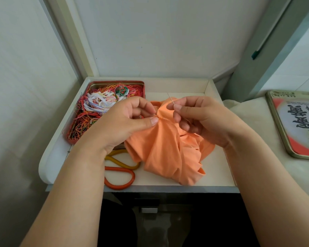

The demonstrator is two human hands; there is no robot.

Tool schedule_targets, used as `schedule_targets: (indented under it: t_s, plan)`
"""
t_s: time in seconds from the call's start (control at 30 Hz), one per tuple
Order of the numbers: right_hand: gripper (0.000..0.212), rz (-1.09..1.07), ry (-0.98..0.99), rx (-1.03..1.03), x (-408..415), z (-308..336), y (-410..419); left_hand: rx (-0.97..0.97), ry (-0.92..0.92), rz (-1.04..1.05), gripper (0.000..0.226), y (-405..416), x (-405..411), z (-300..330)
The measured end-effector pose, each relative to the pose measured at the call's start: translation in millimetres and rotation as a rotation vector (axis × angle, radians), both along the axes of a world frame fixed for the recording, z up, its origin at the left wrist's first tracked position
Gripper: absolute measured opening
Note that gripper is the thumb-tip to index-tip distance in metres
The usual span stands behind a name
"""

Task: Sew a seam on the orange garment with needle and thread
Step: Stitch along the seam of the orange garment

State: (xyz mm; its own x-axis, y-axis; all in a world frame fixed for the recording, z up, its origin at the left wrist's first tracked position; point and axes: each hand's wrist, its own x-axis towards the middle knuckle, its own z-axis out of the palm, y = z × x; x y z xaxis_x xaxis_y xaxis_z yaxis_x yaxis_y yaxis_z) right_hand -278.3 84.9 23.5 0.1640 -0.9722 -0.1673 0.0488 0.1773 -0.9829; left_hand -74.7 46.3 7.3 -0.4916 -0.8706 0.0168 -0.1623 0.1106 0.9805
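Note:
The orange garment (pixel 164 148) lies bunched on a white tray-like tabletop (pixel 210 168), its upper part lifted between both hands. My left hand (pixel 130 120) pinches a fold of the fabric between thumb and fingers at the seam. My right hand (pixel 198 116) pinches a thin silver needle (pixel 170 98) between thumb and forefinger; the needle's tip points up and away above the cloth. The thread is too fine to make out.
A red tin (pixel 70 129) full of tangled coloured threads sits at the back left. Orange and yellow scissor handles (pixel 119 175) lie near the front edge, partly under my left wrist. A printed tin lid (pixel 296 122) rests on the cloth-covered surface to the right. Walls close in behind.

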Motion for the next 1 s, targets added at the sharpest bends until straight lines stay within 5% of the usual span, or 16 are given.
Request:
schedule_targets:
  t_s: [0.3, 0.53, 1.0]
  plan:
    - [0.023, 0.083, 0.445, -0.099, 7, 11, 12, -0.056, -0.047, 0.058, 0.025, -3, -3, -4]
    - [0.010, 0.083, 0.536, -0.269, 7, 12, 13, -0.107, -0.242, 0.040, 0.012, 0, -2, -3]
    - [0.008, 0.049, 0.592, -0.288, 6, 8, 11, -0.273, -0.347, 0.040, 0.027, 1, -2, 0]
